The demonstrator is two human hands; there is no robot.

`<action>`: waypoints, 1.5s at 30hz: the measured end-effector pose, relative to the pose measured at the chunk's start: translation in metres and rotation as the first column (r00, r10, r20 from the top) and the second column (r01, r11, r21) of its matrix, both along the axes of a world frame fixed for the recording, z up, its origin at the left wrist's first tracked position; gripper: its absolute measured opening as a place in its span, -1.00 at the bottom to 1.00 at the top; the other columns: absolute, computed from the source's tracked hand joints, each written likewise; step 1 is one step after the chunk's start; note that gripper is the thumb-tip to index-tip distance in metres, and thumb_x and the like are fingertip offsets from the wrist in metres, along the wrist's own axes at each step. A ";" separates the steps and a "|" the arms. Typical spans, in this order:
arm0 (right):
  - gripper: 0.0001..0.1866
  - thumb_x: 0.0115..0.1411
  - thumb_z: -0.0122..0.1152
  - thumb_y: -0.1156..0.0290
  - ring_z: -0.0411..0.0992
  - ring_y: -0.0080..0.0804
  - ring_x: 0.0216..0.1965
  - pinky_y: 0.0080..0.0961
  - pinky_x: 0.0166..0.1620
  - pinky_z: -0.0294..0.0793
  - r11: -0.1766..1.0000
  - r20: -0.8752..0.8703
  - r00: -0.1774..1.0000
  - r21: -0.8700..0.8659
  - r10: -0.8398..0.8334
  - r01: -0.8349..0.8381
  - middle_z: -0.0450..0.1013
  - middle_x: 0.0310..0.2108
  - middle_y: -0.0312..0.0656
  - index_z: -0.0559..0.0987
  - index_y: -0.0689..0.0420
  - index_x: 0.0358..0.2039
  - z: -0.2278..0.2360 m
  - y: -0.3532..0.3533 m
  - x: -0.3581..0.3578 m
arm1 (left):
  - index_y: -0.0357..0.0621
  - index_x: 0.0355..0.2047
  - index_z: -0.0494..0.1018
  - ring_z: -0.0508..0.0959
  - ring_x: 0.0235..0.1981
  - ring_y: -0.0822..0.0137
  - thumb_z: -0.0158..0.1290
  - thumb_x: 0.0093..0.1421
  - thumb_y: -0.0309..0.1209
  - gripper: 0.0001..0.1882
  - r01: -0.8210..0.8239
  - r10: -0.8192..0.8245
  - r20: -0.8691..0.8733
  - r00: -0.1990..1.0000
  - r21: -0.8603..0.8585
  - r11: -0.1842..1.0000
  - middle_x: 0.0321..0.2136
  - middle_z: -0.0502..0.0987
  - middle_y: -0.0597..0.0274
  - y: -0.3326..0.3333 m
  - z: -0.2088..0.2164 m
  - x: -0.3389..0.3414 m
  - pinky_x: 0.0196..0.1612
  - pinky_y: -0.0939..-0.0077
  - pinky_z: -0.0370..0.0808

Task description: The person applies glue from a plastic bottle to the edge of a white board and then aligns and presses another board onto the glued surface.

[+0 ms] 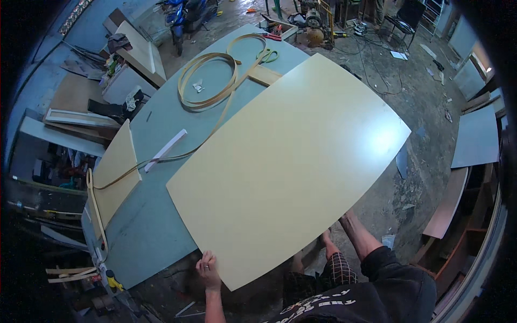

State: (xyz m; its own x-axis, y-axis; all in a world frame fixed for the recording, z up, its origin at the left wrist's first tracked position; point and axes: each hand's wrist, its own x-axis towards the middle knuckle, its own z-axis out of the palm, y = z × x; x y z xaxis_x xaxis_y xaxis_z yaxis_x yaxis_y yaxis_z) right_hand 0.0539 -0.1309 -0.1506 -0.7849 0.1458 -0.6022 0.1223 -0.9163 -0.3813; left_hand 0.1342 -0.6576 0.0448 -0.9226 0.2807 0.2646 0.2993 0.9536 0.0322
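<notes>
A large cream-coloured panel [285, 167] spans the middle of the view, its far part over the grey-green worktable [161, 220] and its near right part beyond the table's edge. My left hand [209, 269] is closed on the panel's near left edge, fingers bent at the rim and a ring on one of them. My right arm reaches to the near right edge, where the right hand [346, 218] goes beneath the panel; its fingers are hidden. Left of the panel, a coil of cream edge-banding strip [186, 89] trails across the tabletop.
On the table are green-handled scissors [272, 55], red-handled pliers [271, 36], a white strip [166, 149] and a smaller cream panel [119, 172]. A blue motorbike [186, 19] stands beyond. Cables [377, 70] lie on the concrete floor; boards [476, 134] lean at right.
</notes>
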 end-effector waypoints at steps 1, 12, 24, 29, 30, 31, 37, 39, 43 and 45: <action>-0.58 0.30 0.14 0.20 0.53 -0.21 -0.09 -0.25 -0.05 0.62 1.000 -0.012 1.000 0.017 0.004 -0.004 0.50 -0.06 -0.02 0.47 0.24 0.03 0.001 0.007 -0.005 | -0.06 -0.12 0.42 0.47 0.15 0.17 -0.02 0.25 -0.49 -0.81 0.001 -0.001 0.007 1.000 0.009 1.000 0.08 0.47 0.17 0.007 0.002 -0.005 0.12 0.21 0.30; -0.58 0.31 0.10 0.21 0.55 -0.18 -0.12 -0.25 -0.11 0.65 0.985 -0.031 0.998 -0.166 -0.057 0.051 0.50 -0.06 -0.01 0.46 0.26 0.03 0.025 0.028 -0.023 | -0.07 -0.05 0.40 0.43 0.18 0.14 -0.03 0.25 -0.46 -0.75 0.047 -0.048 -0.029 0.998 -0.028 0.998 0.12 0.44 0.12 0.017 -0.023 -0.026 0.16 0.14 0.30; -0.51 0.32 0.08 0.03 0.56 -0.33 -0.20 -0.35 -0.19 0.64 0.984 -0.105 0.987 -0.121 0.121 -0.134 0.54 -0.11 -0.13 0.48 0.19 0.02 0.066 0.032 -0.020 | -0.24 0.23 0.15 0.34 0.19 0.07 0.19 0.06 -0.52 -0.27 -0.608 0.598 0.115 0.793 0.218 0.764 0.13 0.33 -0.05 0.053 0.023 0.059 0.18 0.08 0.30; -0.44 0.34 0.06 -0.01 0.49 -0.33 -0.01 -0.30 0.02 0.57 0.983 -0.196 0.972 -0.104 0.127 -0.150 0.46 0.06 -0.12 0.42 0.18 0.14 0.027 0.055 -0.033 | -0.13 -0.16 0.35 0.47 -0.37 0.34 0.20 0.08 -0.34 -0.64 -0.813 0.253 0.842 0.476 0.531 -0.240 -0.35 0.43 0.26 0.190 -0.013 0.100 -0.34 0.36 0.46; -0.43 0.35 0.05 -0.01 0.47 -0.33 0.03 -0.29 0.06 0.55 0.977 -0.221 0.962 -0.104 0.159 -0.185 0.44 0.10 -0.12 0.40 0.18 0.16 0.029 0.052 -0.035 | -0.17 -0.01 0.31 0.47 -0.16 0.20 0.11 0.19 -0.20 -0.55 -0.724 -0.067 0.779 0.623 0.543 -0.424 -0.14 0.44 0.12 0.211 -0.045 0.110 -0.14 0.24 0.45; -0.43 0.35 0.05 -0.01 0.46 -0.34 0.06 -0.29 0.09 0.53 0.965 -0.237 0.950 -0.118 0.203 -0.235 0.42 0.13 -0.13 0.39 0.16 0.18 0.055 0.037 -0.035 | -0.20 0.13 0.27 0.48 0.04 0.06 0.03 0.29 -0.05 -0.43 -0.675 -0.333 0.638 0.694 0.416 -0.609 0.06 0.45 -0.01 0.226 -0.081 0.136 0.06 0.12 0.44; -0.48 0.35 0.08 0.05 0.45 -0.35 0.07 -0.27 0.16 0.45 0.974 -0.223 0.956 -0.079 0.189 -0.211 0.45 0.10 -0.24 0.40 0.10 0.19 0.055 0.066 -0.047 | -0.09 0.25 0.23 0.25 0.26 0.08 0.16 0.20 0.00 -0.28 -0.579 -0.401 0.574 0.714 0.163 -0.799 0.27 0.24 0.15 0.414 -0.040 -0.034 0.32 0.13 0.15; -0.51 0.34 0.11 0.09 0.48 -0.35 0.04 -0.28 0.12 0.49 0.983 -0.241 0.963 -0.107 0.117 -0.147 0.47 0.07 -0.21 0.41 0.09 0.17 0.069 0.081 -0.052 | -0.11 0.12 0.36 0.41 0.09 0.16 0.17 0.19 -0.08 -0.42 -0.504 -0.343 0.582 0.737 0.135 -0.853 0.05 0.46 0.20 0.431 -0.039 -0.056 0.17 0.18 0.35; -0.55 0.30 0.19 0.31 0.55 -0.33 -0.09 -0.34 -0.03 0.61 0.974 -0.196 0.959 -0.141 -0.204 0.178 0.48 0.00 -0.20 0.37 0.10 0.16 0.067 0.136 -0.068 | -0.07 0.03 0.43 0.51 -0.08 0.17 0.19 0.13 -0.15 -0.51 -0.444 -0.307 0.602 0.737 0.087 -0.892 -0.11 0.53 0.20 0.452 -0.033 -0.076 0.01 0.22 0.47; -0.53 0.29 0.20 0.33 0.54 -0.32 -0.07 -0.32 -0.04 0.60 0.977 -0.070 0.976 0.041 -0.207 0.210 0.47 -0.01 -0.22 0.34 0.09 0.18 0.077 0.174 -0.064 | -0.11 0.06 0.41 0.52 -0.03 0.18 0.24 0.08 -0.18 -0.44 -0.437 -0.335 0.574 0.747 0.044 -0.898 -0.03 0.53 0.19 0.434 -0.054 -0.060 0.06 0.27 0.48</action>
State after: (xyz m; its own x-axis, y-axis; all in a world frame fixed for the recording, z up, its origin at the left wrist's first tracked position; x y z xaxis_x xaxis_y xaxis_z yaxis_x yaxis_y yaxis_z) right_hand -0.0101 0.0429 -0.0739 -0.7713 0.3373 -0.5397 -0.0954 -0.8997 -0.4259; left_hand 0.0747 -0.2236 -0.0089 -0.6793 -0.0183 -0.7336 -0.1767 -0.9662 0.1878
